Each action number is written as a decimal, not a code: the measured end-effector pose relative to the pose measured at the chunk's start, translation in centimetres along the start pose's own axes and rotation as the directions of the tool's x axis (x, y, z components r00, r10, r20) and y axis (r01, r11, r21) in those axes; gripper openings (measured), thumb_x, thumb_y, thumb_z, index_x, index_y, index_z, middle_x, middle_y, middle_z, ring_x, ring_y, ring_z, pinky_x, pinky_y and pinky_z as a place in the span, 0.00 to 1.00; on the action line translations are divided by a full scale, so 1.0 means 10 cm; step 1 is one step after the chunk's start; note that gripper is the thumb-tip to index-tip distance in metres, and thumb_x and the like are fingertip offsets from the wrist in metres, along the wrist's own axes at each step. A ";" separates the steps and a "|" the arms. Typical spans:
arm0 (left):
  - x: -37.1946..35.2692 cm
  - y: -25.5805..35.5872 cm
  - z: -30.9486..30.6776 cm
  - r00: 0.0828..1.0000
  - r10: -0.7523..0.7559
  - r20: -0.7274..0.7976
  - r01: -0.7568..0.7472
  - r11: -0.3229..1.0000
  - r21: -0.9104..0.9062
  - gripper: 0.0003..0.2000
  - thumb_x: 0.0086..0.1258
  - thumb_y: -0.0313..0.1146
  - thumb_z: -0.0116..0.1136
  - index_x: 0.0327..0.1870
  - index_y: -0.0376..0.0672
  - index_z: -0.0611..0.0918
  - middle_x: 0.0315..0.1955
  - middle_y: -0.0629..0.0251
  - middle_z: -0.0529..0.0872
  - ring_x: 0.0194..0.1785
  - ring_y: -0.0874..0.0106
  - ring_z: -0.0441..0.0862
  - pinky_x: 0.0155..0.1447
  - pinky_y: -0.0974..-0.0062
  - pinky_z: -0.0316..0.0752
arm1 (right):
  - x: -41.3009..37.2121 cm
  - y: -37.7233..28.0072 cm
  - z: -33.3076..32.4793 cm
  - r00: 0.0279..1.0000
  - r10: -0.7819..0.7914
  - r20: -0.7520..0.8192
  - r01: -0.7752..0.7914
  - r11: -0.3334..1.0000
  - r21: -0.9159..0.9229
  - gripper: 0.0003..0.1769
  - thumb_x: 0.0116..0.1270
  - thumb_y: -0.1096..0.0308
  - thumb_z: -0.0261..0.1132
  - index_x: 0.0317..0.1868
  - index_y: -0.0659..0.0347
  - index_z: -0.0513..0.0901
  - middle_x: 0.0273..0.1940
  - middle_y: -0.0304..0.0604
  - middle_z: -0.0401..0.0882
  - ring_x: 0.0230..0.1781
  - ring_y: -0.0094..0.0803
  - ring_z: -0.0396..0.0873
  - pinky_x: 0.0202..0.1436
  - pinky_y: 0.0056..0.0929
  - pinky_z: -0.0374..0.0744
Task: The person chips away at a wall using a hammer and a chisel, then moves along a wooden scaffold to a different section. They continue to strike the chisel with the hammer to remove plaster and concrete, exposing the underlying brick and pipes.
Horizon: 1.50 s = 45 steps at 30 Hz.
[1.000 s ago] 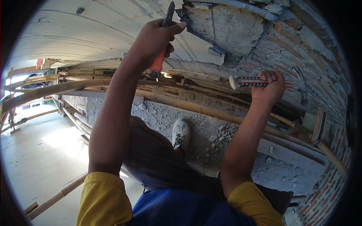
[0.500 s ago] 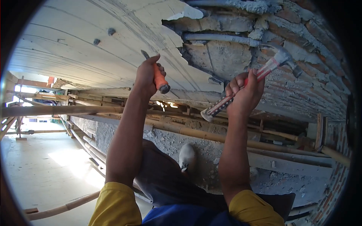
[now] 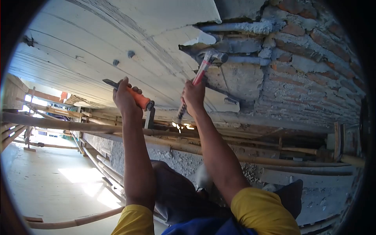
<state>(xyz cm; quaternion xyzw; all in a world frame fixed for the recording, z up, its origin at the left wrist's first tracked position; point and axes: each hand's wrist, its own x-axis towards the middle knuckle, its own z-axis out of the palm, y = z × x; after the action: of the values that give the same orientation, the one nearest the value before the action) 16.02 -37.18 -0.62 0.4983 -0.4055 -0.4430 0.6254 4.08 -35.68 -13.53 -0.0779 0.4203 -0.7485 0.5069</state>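
My left hand (image 3: 128, 101) is wrapped round the orange grip of a chisel (image 3: 141, 100), whose dark blade points up and left in front of the plastered wall (image 3: 156, 55). In my right hand (image 3: 193, 96) is a claw hammer (image 3: 202, 71) with a red and black handle. Its metal head is raised before the broken edge of the plaster, to the right of the chisel and apart from it. Beyond the head, grey pipes (image 3: 235, 27) run across the opened part of the wall.
Bare brickwork (image 3: 301, 74) lies to the right. Bamboo poles (image 3: 78, 124) cross below my hands. Rubble (image 3: 176, 162) covers the ledge near my shoe (image 3: 203, 176). A pale, sunlit floor or surface (image 3: 43, 184) lies lower left.
My right hand has swung the hammer left, nearer the chisel. My left hand has moved left and slightly down, and the chisel now lies more slanted. The view has shifted a little.
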 end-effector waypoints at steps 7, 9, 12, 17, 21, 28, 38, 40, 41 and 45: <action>-0.12 -0.08 0.14 0.993 -0.078 0.092 0.073 0.996 0.052 0.09 0.66 0.32 0.57 0.37 0.42 0.70 0.28 0.68 0.69 0.27 0.77 0.69 0.30 0.77 0.70 | -0.64 0.12 -0.78 0.974 -0.066 0.218 0.148 0.912 -0.384 0.12 0.65 0.66 0.60 0.27 0.61 0.69 0.18 0.38 0.68 0.11 0.29 0.67 0.13 0.26 0.65; -0.15 -0.06 0.18 0.990 -0.088 0.112 0.085 0.996 0.032 0.09 0.66 0.32 0.57 0.37 0.41 0.70 0.28 0.68 0.70 0.27 0.77 0.69 0.30 0.78 0.70 | -0.73 0.09 -0.74 0.964 -0.234 0.122 0.264 0.867 -0.423 0.13 0.66 0.65 0.61 0.28 0.63 0.70 0.19 0.39 0.69 0.13 0.30 0.70 0.16 0.25 0.67; -0.24 -0.04 0.16 0.978 -0.145 0.149 0.148 0.989 -0.010 0.09 0.65 0.31 0.56 0.40 0.40 0.70 0.29 0.67 0.70 0.28 0.76 0.70 0.30 0.77 0.71 | -0.75 -0.20 -0.64 0.925 -0.378 -0.023 0.369 0.914 -0.170 0.14 0.69 0.65 0.60 0.30 0.61 0.65 0.16 0.34 0.64 0.11 0.22 0.66 0.13 0.22 0.65; -0.39 0.09 0.17 0.946 -0.223 0.235 0.258 0.958 -0.129 0.07 0.65 0.30 0.53 0.37 0.40 0.69 0.28 0.65 0.70 0.27 0.76 0.70 0.30 0.79 0.71 | -0.51 -0.99 -0.34 0.649 -0.672 -0.357 0.760 0.592 0.268 0.17 0.71 0.60 0.59 0.30 0.59 0.62 0.15 0.33 0.63 0.10 0.22 0.65 0.14 0.22 0.68; -0.41 0.09 0.12 0.933 -0.234 0.273 0.284 0.945 -0.163 0.06 0.63 0.27 0.50 0.37 0.39 0.69 0.28 0.63 0.71 0.27 0.74 0.70 0.30 0.79 0.72 | -0.07 -0.52 -0.10 0.701 -0.568 -0.432 0.687 0.700 0.195 0.12 0.72 0.65 0.56 0.33 0.61 0.64 0.17 0.38 0.67 0.15 0.22 0.68 0.22 0.26 0.73; -0.19 -0.16 0.14 0.796 -0.394 0.460 0.554 0.780 -0.291 0.06 0.64 0.26 0.49 0.38 0.35 0.69 0.27 0.59 0.73 0.29 0.71 0.74 0.36 0.78 0.77 | -0.34 -0.23 -0.53 0.997 -0.033 0.069 0.043 0.985 -0.164 0.10 0.66 0.70 0.60 0.34 0.56 0.64 0.18 0.33 0.63 0.10 0.20 0.61 0.11 0.23 0.62; -0.48 -0.93 0.85 0.443 -0.457 0.771 0.809 0.574 -0.124 0.08 0.71 0.32 0.49 0.39 0.35 0.69 0.29 0.62 0.76 0.28 0.71 0.77 0.35 0.78 0.80 | -0.96 -0.74 -1.09 0.892 -0.451 -0.046 0.451 0.893 -0.007 0.21 0.69 0.62 0.60 0.49 0.56 0.55 0.24 0.39 0.68 0.14 0.22 0.68 0.12 0.24 0.69; -0.73 -0.86 1.08 0.534 -0.522 0.665 0.785 0.599 -0.160 0.09 0.73 0.35 0.49 0.39 0.38 0.69 0.28 0.64 0.75 0.27 0.73 0.75 0.32 0.80 0.79 | -0.98 -0.94 -1.22 0.854 -0.512 -0.087 0.510 0.859 -0.051 0.21 0.70 0.62 0.59 0.50 0.55 0.54 0.24 0.38 0.67 0.13 0.21 0.67 0.12 0.22 0.69; -0.82 -0.83 1.17 0.574 -0.551 0.606 0.771 0.612 -0.176 0.10 0.74 0.37 0.48 0.40 0.39 0.70 0.28 0.65 0.75 0.26 0.75 0.75 0.30 0.81 0.78 | -0.98 -1.03 -1.28 0.841 -0.530 -0.109 0.529 0.847 -0.045 0.21 0.70 0.62 0.59 0.50 0.55 0.54 0.24 0.38 0.67 0.12 0.20 0.66 0.11 0.21 0.68; -0.63 -1.12 1.32 0.610 -0.495 0.618 0.735 0.646 -0.208 0.11 0.75 0.40 0.47 0.39 0.42 0.69 0.26 0.67 0.73 0.25 0.77 0.73 0.27 0.82 0.76 | -0.99 -1.22 -1.35 0.772 -0.604 -0.197 0.611 0.791 -0.030 0.21 0.70 0.61 0.59 0.50 0.55 0.54 0.21 0.36 0.65 0.10 0.19 0.62 0.11 0.19 0.67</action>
<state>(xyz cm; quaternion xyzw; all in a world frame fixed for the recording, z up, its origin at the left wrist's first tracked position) 0.12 -35.89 -9.70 0.3173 -0.2396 -0.8295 0.3922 -6.98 -18.50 -10.39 -0.1262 0.4069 -0.8834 0.1954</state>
